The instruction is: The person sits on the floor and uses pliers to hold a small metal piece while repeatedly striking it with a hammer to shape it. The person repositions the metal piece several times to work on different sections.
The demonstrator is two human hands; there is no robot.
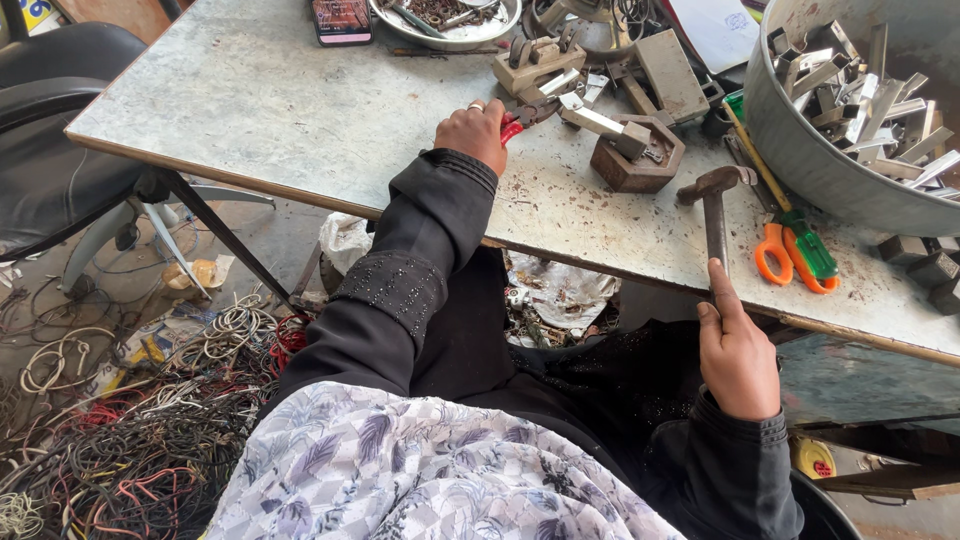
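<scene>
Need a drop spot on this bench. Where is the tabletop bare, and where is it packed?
Bare: the wide left stretch of the table, from its left edge to the left hand, below the phone. A smaller strip lies along the near edge between that hand and the hammer. Crowded: around the metal block, the tub and the scissors.

Pliers [528, 112]: red grips mostly covered by the left hand [474, 132]; what the jaws gripped could not be made out.
Hammer [714, 205]: lower handle hidden inside the right hand [736, 352].
Tub [812, 160]: cut off by the top and right edges.
Dish [447, 37]: upper part cut off; small contents too fine to be told.
Phone [342, 20]: top cut off.
Scissors [790, 255]: blades hidden under the screwdriver [790, 215].
Chair [50, 130]: cut off at the left edge.
</scene>
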